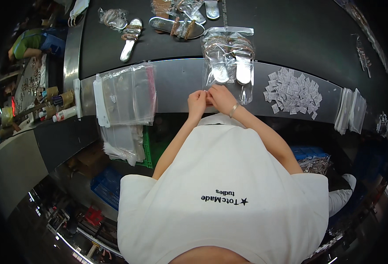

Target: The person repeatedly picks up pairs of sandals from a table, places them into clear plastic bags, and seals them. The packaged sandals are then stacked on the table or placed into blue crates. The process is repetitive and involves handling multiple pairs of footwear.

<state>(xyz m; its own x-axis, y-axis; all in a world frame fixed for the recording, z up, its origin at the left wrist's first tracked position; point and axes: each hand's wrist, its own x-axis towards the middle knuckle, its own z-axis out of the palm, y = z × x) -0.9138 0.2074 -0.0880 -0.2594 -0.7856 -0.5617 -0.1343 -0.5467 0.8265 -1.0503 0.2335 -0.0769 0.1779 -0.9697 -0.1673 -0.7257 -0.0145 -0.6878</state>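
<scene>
Both of my hands meet at the near side of the work surface, fingertips together. My left hand (197, 104) is closed in a pinch, and my right hand (223, 99), with a bracelet at the wrist, is closed against it. Whatever lies between the fingers is hidden. Just beyond them, a pair of silver slide sandals (244, 69) lies side by side inside a clear plastic bag (245, 93). The near edge of that bag reaches my right hand. To the right is a heap of small white packets (293, 91); a stack of flat clear bags (130, 97) lies to the left.
On the dark belt (290, 31) ahead lie a loose silver sandal (131, 40), a wrapped bundle (114, 19) and more sandals (176, 27). More clear bags (350, 110) hang over the right edge. A green crate (147, 147) stands below left. Another person (29, 44) is at far left.
</scene>
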